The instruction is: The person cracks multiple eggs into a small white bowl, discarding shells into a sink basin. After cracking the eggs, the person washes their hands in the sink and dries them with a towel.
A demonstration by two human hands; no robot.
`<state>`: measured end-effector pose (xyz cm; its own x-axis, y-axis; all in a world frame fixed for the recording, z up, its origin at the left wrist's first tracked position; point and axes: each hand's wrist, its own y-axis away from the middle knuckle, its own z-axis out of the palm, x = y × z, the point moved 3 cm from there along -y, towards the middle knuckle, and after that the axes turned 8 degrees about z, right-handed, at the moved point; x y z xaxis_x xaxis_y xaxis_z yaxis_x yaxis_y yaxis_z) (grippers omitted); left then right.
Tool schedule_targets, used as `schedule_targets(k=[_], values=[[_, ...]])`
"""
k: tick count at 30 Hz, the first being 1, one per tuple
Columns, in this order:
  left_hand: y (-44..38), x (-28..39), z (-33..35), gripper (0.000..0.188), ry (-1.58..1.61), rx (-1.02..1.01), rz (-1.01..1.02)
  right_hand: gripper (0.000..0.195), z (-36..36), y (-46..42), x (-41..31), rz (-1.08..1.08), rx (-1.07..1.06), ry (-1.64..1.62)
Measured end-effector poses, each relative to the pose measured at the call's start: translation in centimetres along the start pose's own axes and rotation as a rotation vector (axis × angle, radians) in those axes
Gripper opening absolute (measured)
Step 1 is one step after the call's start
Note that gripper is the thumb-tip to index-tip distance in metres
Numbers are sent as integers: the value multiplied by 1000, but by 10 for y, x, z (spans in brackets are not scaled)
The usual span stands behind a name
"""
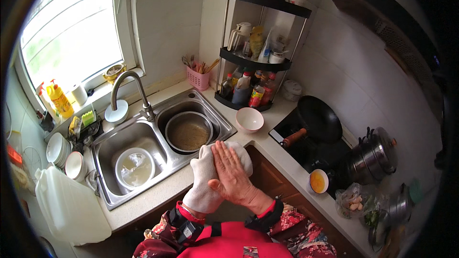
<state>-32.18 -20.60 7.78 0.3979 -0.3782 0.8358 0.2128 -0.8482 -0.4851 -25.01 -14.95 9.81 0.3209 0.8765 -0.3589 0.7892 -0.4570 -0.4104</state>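
A pale cloth [205, 182] wraps over my left hand [215, 172], which it hides, so its fingers cannot be made out. My right hand [232, 179] lies flat on the cloth, fingers extended and close together, thumb apart. Both hands are in front of the counter corner, just below a double stainless steel sink [163, 165]. A round metal basin [189, 131] with murky water sits in the right bowl of the sink. In the left bowl stands a white plastic basin [135, 168] with cloudy water. A white bowl with a pink rim [250, 120] rests right of the sink.
A curved faucet [129, 75] rises behind the sink. At left are stacked bowls [57, 148] and a large plastic jug [71, 208]. A black wok [319, 119] sits on the stove at right, near a bowl of beaten egg [317, 181]. A corner rack [254, 61] holds bottles.
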Motion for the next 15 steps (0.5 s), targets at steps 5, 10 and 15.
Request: schedule_targets(k=[5,10,15], values=[[-3,8,29,81,847,600,121,86,21,3,-19,29,13,-319],[-37,-3,-12,50,1203,506,-382,66,3,2,-23,120,-164,-667],[-45,15,-52,30,1296,338,-515,45,-6,-15,-14,400,-69,-1963]])
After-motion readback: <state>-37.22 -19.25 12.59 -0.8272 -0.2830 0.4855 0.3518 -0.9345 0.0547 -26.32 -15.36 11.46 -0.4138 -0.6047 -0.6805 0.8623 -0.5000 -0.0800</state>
